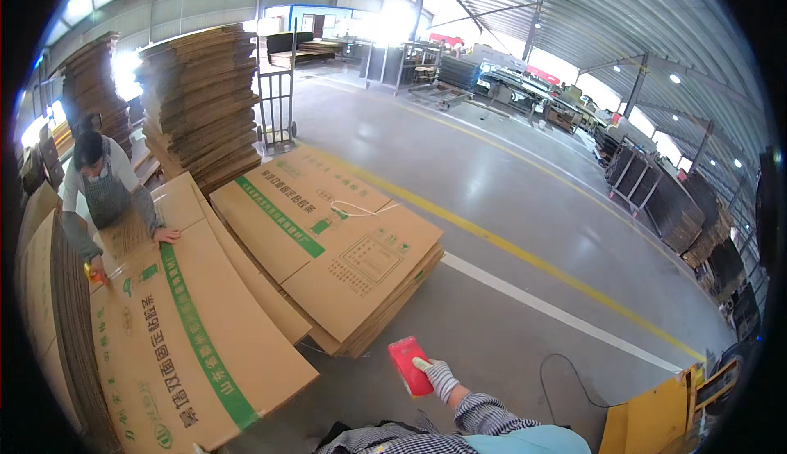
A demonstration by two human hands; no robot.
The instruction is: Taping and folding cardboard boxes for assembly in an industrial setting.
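My right hand (433,374), in a white knit glove, is shut on a flat red object (409,364) and holds it low over the grey floor. Its checked sleeve (484,413) comes in from the lower edge. My left hand is not visible. Just left of the red object lies a low stack of flattened cardboard boxes (328,241) with a green stripe and a loose white string on top. A second big cardboard sheet (197,331) with a green stripe lies at the lower left.
A co-worker in an apron (102,188) leans on the left sheet with one hand flat on it. Tall cardboard stacks (201,93) and a hand truck (277,102) stand behind. Yellow and white floor lines (525,253), a black cable (566,372) and a yellow machine (656,421) are to the right.
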